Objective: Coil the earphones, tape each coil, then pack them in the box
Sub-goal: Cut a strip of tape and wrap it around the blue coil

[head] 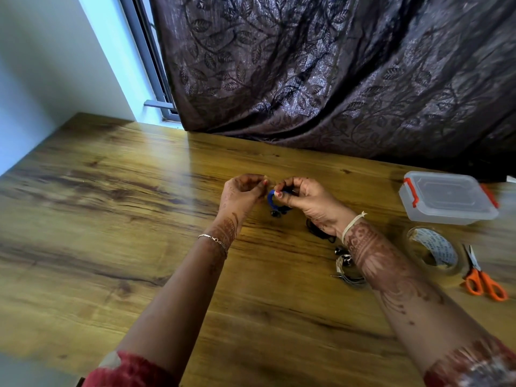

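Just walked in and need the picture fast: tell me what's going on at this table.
A person pinches the coiled blue earphones between the left hand and right hand, just above the table. Black earphones and a grey set lie by the right forearm. The plastic box has its lid on; the tape roll and scissors lie near it.

Both grips meet above the middle of the counter [139,219].
Two bare forearms reach in from the near edge and angle toward each other, wrists lifted. The right grip [304,199] curls its thumb and fingers round a small blue cord coil [270,198]. The left grip [243,191], fingers bent and tips drawn to the thumb, sits just beside that coil; what it pinches cannot be made out.
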